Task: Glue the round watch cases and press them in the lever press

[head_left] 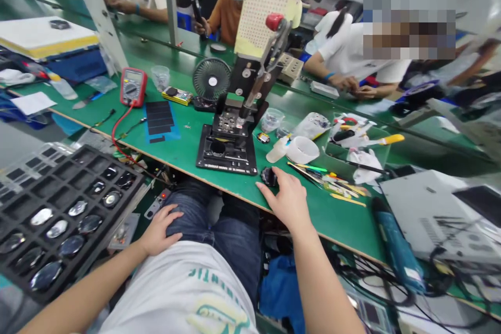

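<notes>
**Small dark part** (269,176): lying on the green tabletop (219,189), near its front edge, just right of the black base plate (226,150) of the bench press (250,83).
**Right hand** (285,199): at the front edge of the tabletop, over the small dark part.
**Right fingers** (282,180): spread and lightly curved, touching the small dark part; cannot tell if they grip it.
**Left hand** (160,228): off the tabletop, resting on the thigh of the jeans (230,240).
**Left fingers** (172,214): relaxed and released, holding nothing.
**Right of the hand**: squeeze bottle (277,150), white roll of tape (302,150), yellow-handled tools (385,139).
**Rear of the tabletop**: multimeter (133,86), small fan (212,79).
**Left of the person**: black compartment tray (92,152) holding round shiny discs (57,228).
**Far side of the tabletop**: co-worker's hands (348,83), apart from the person's own.
</notes>
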`<state>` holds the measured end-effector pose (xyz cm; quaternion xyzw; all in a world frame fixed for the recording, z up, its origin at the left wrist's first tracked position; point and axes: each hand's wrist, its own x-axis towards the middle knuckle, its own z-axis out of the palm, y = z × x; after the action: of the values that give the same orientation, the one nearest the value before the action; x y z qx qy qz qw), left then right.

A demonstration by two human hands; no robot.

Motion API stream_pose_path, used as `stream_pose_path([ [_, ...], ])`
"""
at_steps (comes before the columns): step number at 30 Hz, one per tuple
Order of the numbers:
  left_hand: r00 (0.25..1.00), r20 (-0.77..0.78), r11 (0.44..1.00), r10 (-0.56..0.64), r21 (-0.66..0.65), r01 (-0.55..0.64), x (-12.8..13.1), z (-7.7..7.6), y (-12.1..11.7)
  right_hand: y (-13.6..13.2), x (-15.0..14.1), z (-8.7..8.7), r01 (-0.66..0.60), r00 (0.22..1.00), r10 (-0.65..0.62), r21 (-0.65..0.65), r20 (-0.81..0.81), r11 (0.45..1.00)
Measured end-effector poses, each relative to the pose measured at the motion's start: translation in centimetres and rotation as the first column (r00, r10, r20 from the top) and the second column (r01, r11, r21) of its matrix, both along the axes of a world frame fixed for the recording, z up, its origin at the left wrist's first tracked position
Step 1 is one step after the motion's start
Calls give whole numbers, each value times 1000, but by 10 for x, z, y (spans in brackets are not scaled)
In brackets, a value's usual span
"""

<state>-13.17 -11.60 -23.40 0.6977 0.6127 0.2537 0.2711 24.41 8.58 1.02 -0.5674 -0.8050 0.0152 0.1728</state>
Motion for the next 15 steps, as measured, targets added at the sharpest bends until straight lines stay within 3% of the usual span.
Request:
stream_pose_path([
  [5,1000,20,1000,18,-7,-18,5,2,1,12,-7,-8,57,998,-53,93,-41,994],
  [10,996,74,999,40,-20,-39,8,3,0,6,-10,2,186,968,-173,58,-180,981],
  [12,994,100,999,38,-27,-36,7,4,1,-3,-26,12,131,960,-110,67,-257,989],
  [15,991,129,999,22,-39,-17,6,5,5,-8,-84,25,-153,948,178,112,-262,982],
])
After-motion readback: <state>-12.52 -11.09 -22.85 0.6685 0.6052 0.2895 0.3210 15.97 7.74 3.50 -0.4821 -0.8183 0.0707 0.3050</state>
